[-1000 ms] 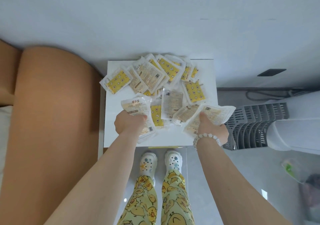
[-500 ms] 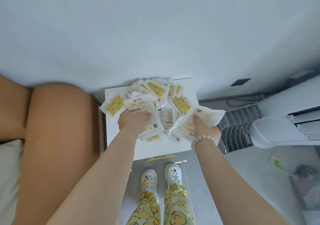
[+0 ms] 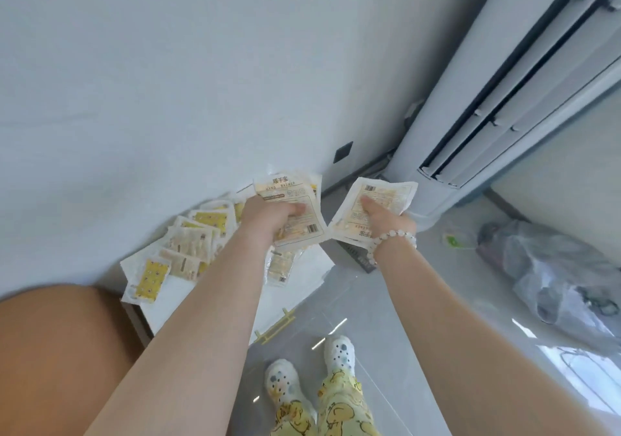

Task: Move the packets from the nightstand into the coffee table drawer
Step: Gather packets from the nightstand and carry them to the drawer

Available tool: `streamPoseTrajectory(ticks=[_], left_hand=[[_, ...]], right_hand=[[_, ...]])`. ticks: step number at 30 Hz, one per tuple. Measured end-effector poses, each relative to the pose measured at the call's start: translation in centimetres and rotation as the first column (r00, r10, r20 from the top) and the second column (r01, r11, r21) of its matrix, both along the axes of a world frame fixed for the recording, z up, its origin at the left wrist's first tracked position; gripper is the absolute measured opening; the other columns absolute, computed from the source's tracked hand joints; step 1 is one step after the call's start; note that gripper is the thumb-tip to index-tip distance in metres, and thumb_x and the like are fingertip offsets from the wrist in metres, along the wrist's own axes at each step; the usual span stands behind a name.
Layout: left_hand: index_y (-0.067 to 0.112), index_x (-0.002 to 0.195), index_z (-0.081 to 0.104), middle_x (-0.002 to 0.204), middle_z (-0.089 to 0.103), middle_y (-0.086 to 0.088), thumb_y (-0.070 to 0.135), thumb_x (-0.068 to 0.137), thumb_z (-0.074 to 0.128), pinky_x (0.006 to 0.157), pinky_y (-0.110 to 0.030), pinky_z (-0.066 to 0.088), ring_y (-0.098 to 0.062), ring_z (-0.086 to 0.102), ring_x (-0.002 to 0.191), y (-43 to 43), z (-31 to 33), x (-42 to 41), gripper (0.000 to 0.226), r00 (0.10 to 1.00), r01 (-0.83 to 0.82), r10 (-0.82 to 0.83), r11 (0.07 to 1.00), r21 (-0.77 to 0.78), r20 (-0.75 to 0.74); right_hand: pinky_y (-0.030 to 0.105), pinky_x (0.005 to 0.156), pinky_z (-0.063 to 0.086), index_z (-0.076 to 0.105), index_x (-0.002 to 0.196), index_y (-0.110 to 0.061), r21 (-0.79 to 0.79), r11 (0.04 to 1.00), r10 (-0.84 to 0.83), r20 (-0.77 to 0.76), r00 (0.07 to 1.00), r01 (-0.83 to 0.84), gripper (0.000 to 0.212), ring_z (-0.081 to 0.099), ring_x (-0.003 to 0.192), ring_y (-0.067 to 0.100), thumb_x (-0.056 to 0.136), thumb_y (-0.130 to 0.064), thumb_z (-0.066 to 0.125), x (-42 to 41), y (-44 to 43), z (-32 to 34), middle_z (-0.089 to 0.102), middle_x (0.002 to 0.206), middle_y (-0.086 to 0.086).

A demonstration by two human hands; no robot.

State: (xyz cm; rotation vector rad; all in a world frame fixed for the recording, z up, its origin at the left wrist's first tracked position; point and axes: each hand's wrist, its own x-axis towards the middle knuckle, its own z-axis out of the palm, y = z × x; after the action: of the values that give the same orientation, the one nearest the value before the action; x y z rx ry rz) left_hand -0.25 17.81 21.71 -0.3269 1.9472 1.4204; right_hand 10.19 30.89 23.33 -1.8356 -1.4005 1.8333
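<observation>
Light: bright, even daylight, faint shadows | Glare: window reflections on floor tiles (image 3: 554,361) below and right of the fingers (image 3: 295,208) | Blur: soft motion smear overall | Edges: air conditioner (image 3: 504,99) above-right of fingers bows, wide-angle

A pale hand-warmer packet (image 3: 289,188) is held up in the left hand (image 3: 265,222), and a second packet (image 3: 386,193) in the right hand (image 3: 391,225). The other packets (image 3: 191,244), some printed yellow, lie overlapping on the white nightstand (image 3: 178,296) tabletop.
</observation>
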Motion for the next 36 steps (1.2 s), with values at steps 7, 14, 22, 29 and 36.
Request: streamPoseTrajectory(ticks=[7, 14, 22, 29, 36], left_hand=[[0.012, 0.095, 0.064, 0.099, 0.068, -0.004, 0.009, 0.073, 0.080, 0.075, -0.029, 0.053, -0.020, 0.065, 0.089, 7.9, 2.9, 4.9, 0.027, 0.948, 0.316, -0.316, 0.948, 0.028, -0.034], [0.007, 0.100, 0.069, 0.102, 0.071, -0.005, 0.006, 0.068, 0.082, 0.082, -0.036, 0.056, -0.022, 0.069, 0.088, 15.7, 4.0, 14.5, 0.035, 0.794, 0.608, -0.606, 0.794, 0.029, -0.038], [0.002, 0.103, 0.067, 0.102, 0.071, -0.009, 0.002, 0.066, 0.083, 0.086, -0.041, 0.055, -0.026, 0.069, 0.090, 19.4, 5.1, 30.3, 0.040, 0.577, 0.817, -0.816, 0.575, 0.051, -0.037], [0.001, 0.111, 0.066, 0.106, 0.070, -0.010, 0.000, 0.071, 0.079, 0.073, -0.031, 0.053, -0.024, 0.068, 0.085, 18.7, 7.0, 47.1, 0.042, 0.330, 0.942, -0.943, 0.328, 0.067, -0.037], [0.010, 0.090, 0.063, 0.078, 0.064, -0.002, 0.000, 0.074, 0.077, 0.037, -0.015, 0.049, -0.013, 0.060, 0.061, 16.9, 9.6, 64.4, 0.023, 0.035, 0.996, -0.995, 0.027, 0.087, -0.094]], right_hand=[[0.028, 0.075, 0.050, 0.056, 0.103, -0.017, 0.007, 0.977, -0.212, -0.070, 0.975, 0.213, 0.036, 0.062, 0.087, 0.019, 0.076, -0.030, 0.077, 8.0, 4.1, 3.4, 0.063, 0.097, -0.001], [0.028, 0.071, 0.050, 0.064, 0.103, -0.015, 0.000, 0.870, -0.490, -0.102, 0.866, 0.493, 0.034, 0.065, 0.086, 0.020, 0.075, -0.027, 0.078, 20.1, 6.9, 4.4, 0.069, 0.102, 0.002], [0.038, 0.085, 0.055, 0.059, 0.082, -0.018, 0.024, 0.685, -0.722, -0.111, 0.682, 0.729, 0.025, 0.067, 0.088, 0.024, 0.071, -0.028, 0.078, 36.5, 6.6, 4.0, 0.069, 0.098, 0.004], [0.040, 0.089, 0.054, 0.059, 0.115, -0.006, -0.009, 0.449, -0.887, -0.125, 0.444, 0.894, 0.061, 0.067, 0.097, 0.027, 0.065, -0.031, 0.082, 51.7, 2.4, 4.7, 0.067, 0.110, 0.012], [0.038, 0.099, 0.045, 0.042, 0.138, -0.003, 0.037, 0.175, -0.977, -0.120, 0.178, 0.984, 0.077, 0.054, 0.119, 0.029, 0.075, -0.031, 0.077, 67.2, -4.5, 6.9, 0.054, 0.134, 0.012]])
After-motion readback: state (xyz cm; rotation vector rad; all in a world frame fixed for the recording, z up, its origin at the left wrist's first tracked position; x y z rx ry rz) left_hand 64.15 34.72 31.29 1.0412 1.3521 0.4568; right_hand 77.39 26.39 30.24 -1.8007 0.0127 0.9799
